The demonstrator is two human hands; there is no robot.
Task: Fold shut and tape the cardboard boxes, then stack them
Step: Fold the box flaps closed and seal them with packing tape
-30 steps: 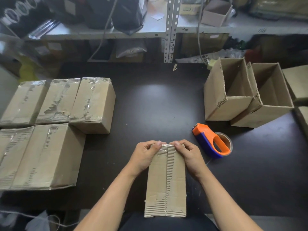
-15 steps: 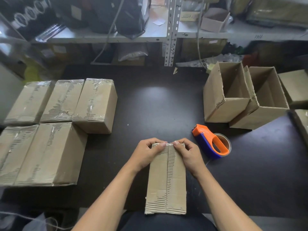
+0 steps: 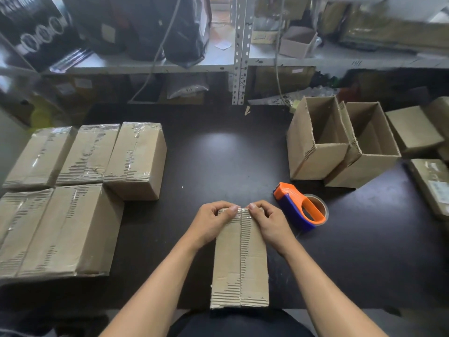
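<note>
Head view looks down on a black table point(image 3: 218, 152), where a narrow cardboard box point(image 3: 240, 263) lies lengthwise at the near edge, flaps folded shut. Both hands grip its far end — the left hand point(image 3: 213, 222) and the right hand point(image 3: 269, 222) curl over the top edge, thumbs pressing a strip of clear tape point(image 3: 240, 211) across the seam. Just beside the right hand lies an orange and blue tape dispenser point(image 3: 300, 206). Five taped boxes point(image 3: 136, 156) sit together on the left, touching one another; two open boxes point(image 3: 318, 142) stand side by side at the far right — tops open
</note>
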